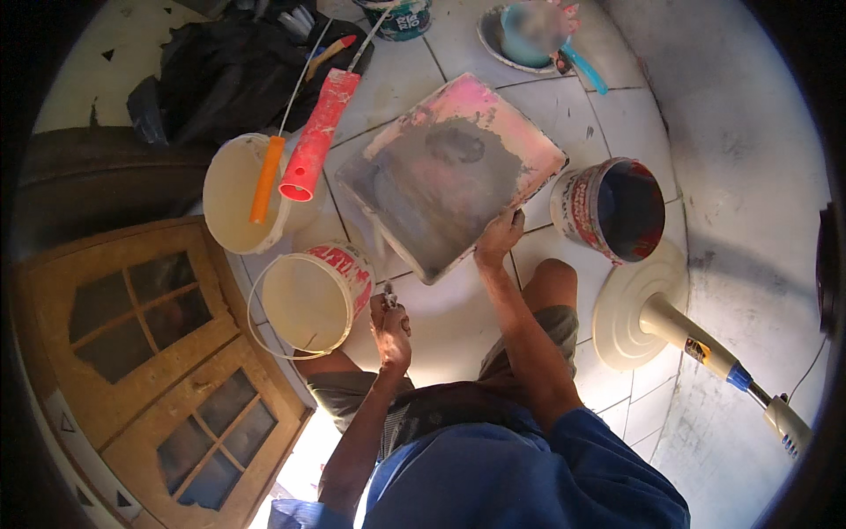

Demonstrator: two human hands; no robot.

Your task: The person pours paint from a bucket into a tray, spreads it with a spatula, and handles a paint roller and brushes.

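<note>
My right hand (500, 236) grips the near right edge of a square paint tray (423, 261), its fingers mostly hidden by the rim. Grey wet material coats much of the tray's inside, with pink stains toward the far corner. My left hand (390, 331) is closed beside the near bucket; a small greyish bit pokes out above the fingers, too small to name. That cream bucket (304, 304) has red markings and a wire handle. Behind it stands another pale bucket (231, 198), with a red roller handle (319, 132) and an orange roller handle (267, 181) over it.
To the right are a dark-lined bucket (575, 212) and a standing fan's round base (617, 326). A basin (493, 48) with a turquoise-handled tool (586, 69) and a green paint can (405, 22) lie farther off. Black plastic (220, 84) is heaped at far left, above wooden doors (115, 414).
</note>
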